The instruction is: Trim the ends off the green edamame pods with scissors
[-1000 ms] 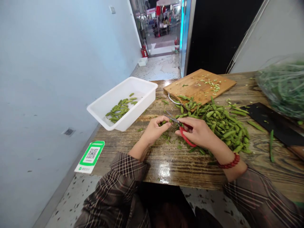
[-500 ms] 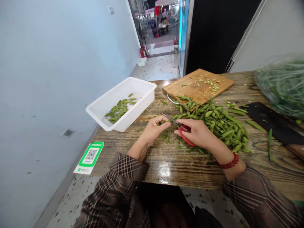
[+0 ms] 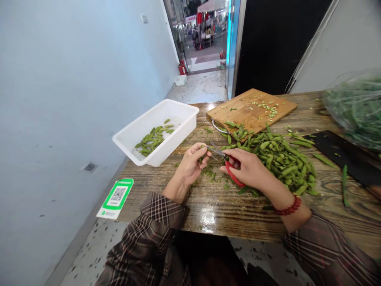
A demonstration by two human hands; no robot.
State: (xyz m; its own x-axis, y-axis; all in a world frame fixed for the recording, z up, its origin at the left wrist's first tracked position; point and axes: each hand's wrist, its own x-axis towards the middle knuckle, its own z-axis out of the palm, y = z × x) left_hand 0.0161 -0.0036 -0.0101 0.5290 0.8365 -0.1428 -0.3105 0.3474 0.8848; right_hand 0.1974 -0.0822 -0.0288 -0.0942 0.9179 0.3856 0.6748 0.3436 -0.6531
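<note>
Right hand grips scissors beside heaped pods, left hand pinches a green pod, cutting board beyond

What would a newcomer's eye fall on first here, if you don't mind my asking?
The red-handled metal scissors in the right hand would probably catch it first. Next come the large green pod heap on their right and the deep white rectangular tub on their left.

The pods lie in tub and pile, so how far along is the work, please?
Probably early: a small batch looks done in the white tub. The left hand holds what looks like a pod at the scissors in the right hand. A larger pile is left by the cutting board.
</note>
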